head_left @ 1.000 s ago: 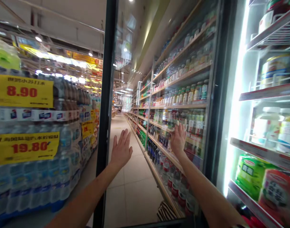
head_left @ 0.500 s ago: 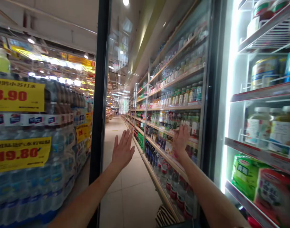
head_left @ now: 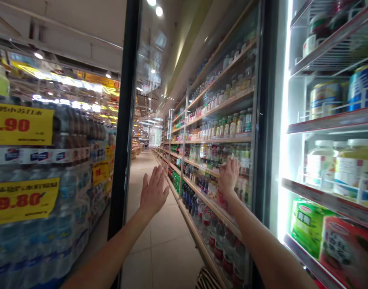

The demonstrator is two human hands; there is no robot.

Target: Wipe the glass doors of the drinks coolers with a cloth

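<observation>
Blue can (head_left: 362,86) shows more than earlier.
Left hand (head_left: 154,190), right hand (head_left: 230,174) at glass door (head_left: 190,120): fingers extended, unclenched; right fingertips unclear.

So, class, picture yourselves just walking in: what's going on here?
A person stands before a glass door swung open from a lit cooler. The left hand and right hand are raised at the glass, neither gripping anything; actual contact is hard to tell. A green pack and red pack sit in the cooler; bottled water is stacked on the left.
</observation>
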